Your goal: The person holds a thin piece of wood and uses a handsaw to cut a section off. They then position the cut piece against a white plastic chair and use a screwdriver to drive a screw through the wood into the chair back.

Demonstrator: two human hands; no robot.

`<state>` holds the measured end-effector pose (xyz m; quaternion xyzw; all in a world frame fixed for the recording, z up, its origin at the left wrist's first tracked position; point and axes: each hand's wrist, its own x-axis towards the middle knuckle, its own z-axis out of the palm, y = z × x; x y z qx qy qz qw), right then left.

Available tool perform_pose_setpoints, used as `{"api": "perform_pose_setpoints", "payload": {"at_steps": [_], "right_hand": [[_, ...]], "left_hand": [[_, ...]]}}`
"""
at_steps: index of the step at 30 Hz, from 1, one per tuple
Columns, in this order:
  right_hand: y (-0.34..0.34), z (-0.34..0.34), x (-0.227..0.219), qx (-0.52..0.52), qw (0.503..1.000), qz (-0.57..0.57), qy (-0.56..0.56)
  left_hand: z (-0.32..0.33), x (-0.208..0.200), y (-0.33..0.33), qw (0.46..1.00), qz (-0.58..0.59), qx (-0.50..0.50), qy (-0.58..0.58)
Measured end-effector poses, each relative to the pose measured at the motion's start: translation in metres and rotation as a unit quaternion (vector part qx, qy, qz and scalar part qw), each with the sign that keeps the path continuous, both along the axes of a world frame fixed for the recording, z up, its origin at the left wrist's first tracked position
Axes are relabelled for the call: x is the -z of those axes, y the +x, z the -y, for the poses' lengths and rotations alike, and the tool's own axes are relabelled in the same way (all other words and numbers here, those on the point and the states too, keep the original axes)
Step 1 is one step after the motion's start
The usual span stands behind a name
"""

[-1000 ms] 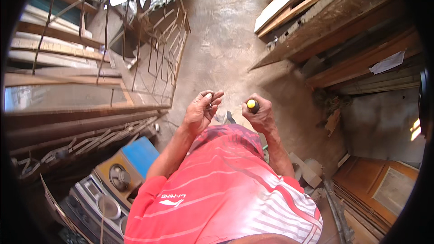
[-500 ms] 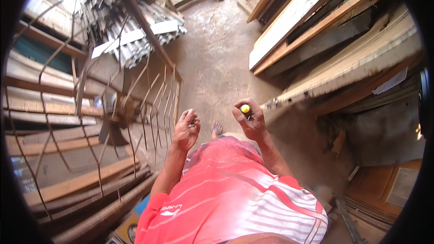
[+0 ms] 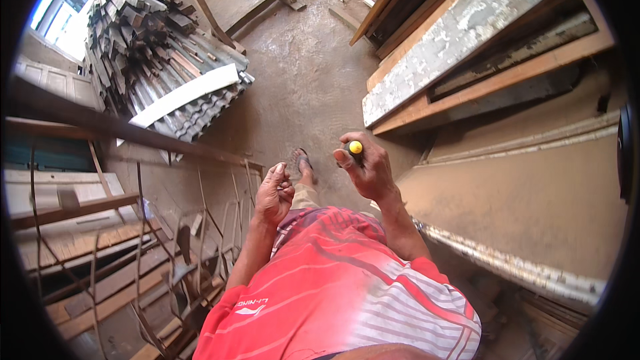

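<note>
My right hand (image 3: 375,175) is wrapped round a dark-handled tool with a round yellow end (image 3: 355,147). The yellow end points up at me from the top of the fist, and the tool's lower part is hidden by the hand, so its exact kind does not show. My left hand (image 3: 272,200) is held in front of my waist with the fingers curled in and the thumb pressed on them. Whatever may be in that pinch is too small or too hidden to make out. Both hands are in the air, apart from each other.
One sandalled foot (image 3: 305,162) is on the brown floor (image 3: 300,67). To my left stand a rusty metal grille (image 3: 140,227) and, farther off, stacked corrugated sheets (image 3: 200,110) with a white strip (image 3: 187,95). Boards and panels (image 3: 460,47) lean at the right; a wooden frame (image 3: 247,17) stands ahead.
I have moved forward along the passage: the sheet stack and leaning boards are nearer and the grille has slid back. Both hands keep their grips; one foot shows farther forward.
</note>
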<state>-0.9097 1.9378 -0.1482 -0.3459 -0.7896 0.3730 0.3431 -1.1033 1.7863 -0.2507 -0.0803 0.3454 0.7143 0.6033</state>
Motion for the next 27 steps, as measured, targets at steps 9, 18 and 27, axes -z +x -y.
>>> {"api": "perform_pose_setpoints", "payload": {"at_steps": [9, 18, 27], "right_hand": [[-0.073, -0.178, 0.032, 0.136, 0.982, -0.083, -0.097], [-0.132, -0.333, 0.074, 0.171, 0.825, -0.334, -0.423], [-0.249, -0.541, 0.068, 0.184, 0.88, -0.274, -0.342]], "left_hand": [[-0.24, -0.008, -0.139, 0.985, -0.118, 0.106, -0.06], [-0.466, -0.021, -0.221, 0.969, -0.142, 0.202, -0.004], [-0.597, 0.006, -0.308, 0.975, -0.124, 0.146, -0.11]]}}
